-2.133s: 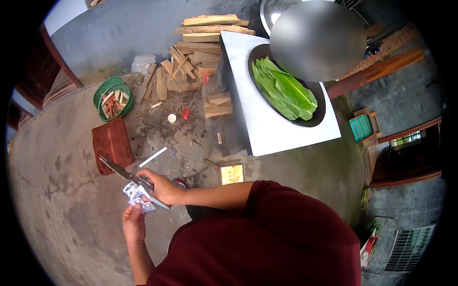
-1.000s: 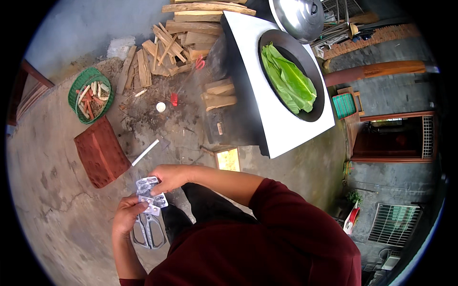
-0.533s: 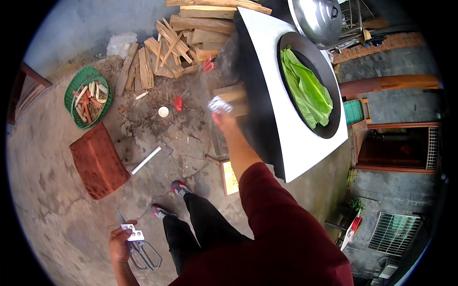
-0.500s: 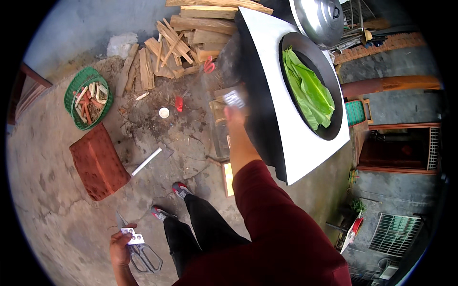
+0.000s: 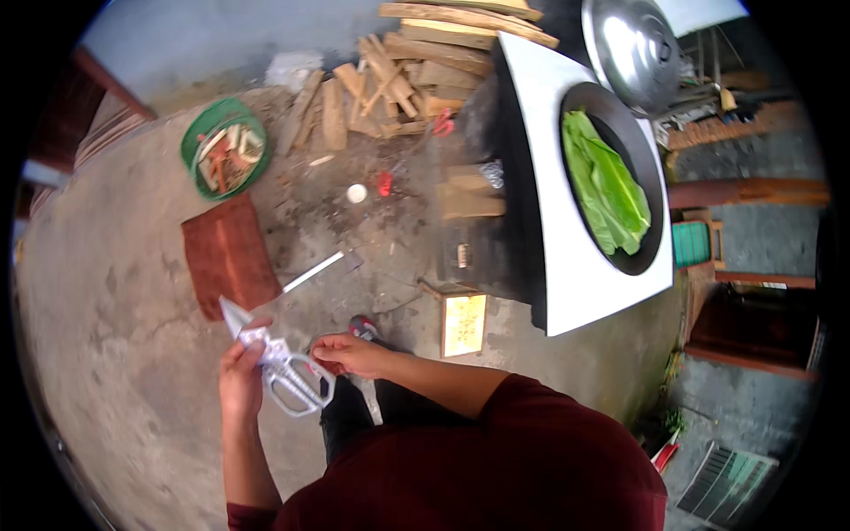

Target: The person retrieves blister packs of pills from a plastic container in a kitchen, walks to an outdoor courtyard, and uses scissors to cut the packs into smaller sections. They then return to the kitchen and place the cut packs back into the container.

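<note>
My left hand (image 5: 241, 376) is closed around large grey scissors (image 5: 301, 398), blades pointing up and away. A white blister pack (image 5: 271, 347) is pinched in the same hand, against the scissors; motion blurs it. My right hand (image 5: 348, 354) is beside the scissors' handle loops, fingers loosely extended toward them. It seems to hold nothing, and whether it touches the handle is unclear. A small silvery packet (image 5: 492, 173) lies by the split wood at the dark side of the stove.
A white-topped stove (image 5: 567, 301) bears a wok (image 5: 657, 234) with green leaves (image 5: 606, 186); a metal lid (image 5: 630, 53) is behind. Split firewood (image 5: 443, 53) is stacked by the wall. A green basket (image 5: 190, 150), brown mat (image 5: 226, 252) and white-handled tool (image 5: 312, 273) rest on the floor.
My right hand has come back from the stove's side to the scissors, leaving the silvery packet there. My left hand has lifted the scissors and blister pack up. The view has shifted.
</note>
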The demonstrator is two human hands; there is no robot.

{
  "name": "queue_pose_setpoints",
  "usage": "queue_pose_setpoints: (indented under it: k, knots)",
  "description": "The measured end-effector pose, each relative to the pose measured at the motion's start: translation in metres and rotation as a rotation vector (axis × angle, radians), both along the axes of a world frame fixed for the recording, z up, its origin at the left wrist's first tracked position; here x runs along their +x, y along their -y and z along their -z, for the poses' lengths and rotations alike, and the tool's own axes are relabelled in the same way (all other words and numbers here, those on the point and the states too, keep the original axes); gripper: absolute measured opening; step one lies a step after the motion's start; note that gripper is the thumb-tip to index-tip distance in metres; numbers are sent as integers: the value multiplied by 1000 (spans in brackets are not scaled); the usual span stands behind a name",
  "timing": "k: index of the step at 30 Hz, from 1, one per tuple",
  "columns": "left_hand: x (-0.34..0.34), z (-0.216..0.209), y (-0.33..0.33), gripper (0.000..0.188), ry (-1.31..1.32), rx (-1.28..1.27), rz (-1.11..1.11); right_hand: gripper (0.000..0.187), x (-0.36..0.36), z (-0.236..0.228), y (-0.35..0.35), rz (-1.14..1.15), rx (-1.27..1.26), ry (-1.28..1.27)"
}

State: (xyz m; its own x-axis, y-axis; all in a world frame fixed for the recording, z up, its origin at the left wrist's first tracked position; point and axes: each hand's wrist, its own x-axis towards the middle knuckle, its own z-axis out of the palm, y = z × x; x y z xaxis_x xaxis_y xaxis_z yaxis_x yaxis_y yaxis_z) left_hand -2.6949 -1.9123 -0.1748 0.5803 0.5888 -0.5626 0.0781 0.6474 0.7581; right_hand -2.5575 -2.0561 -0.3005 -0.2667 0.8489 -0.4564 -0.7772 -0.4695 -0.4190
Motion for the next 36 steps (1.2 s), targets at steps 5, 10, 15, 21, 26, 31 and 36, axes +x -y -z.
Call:
queue_pose_setpoints:
  k: [5,10,15,21,26,31,36]
  knots:
    - [4,-51,5,27,95,12,-93,35,-35,-82,-7,-146,64,-398]
    - [-24,-87,15,24,118,199,-130,41,-18,-143,-40,-292,117,-555]
    - [-60,-118,24,20,103,381,-91,57,-17,-178,-52,-375,261,-316]
    - [-87,-168,37,21,176,465,-46,52,-49,-235,-53,-544,456,-256]
    - [-121,-220,41,29,217,382,-123,64,-54,-250,-60,-411,694,286]
    - [-153,-254,53,21,119,429,-178,86,-43,-274,-59,-368,793,578]
    - [-173,-260,59,17,97,440,-151,88,-39,-294,-61,-525,865,661]
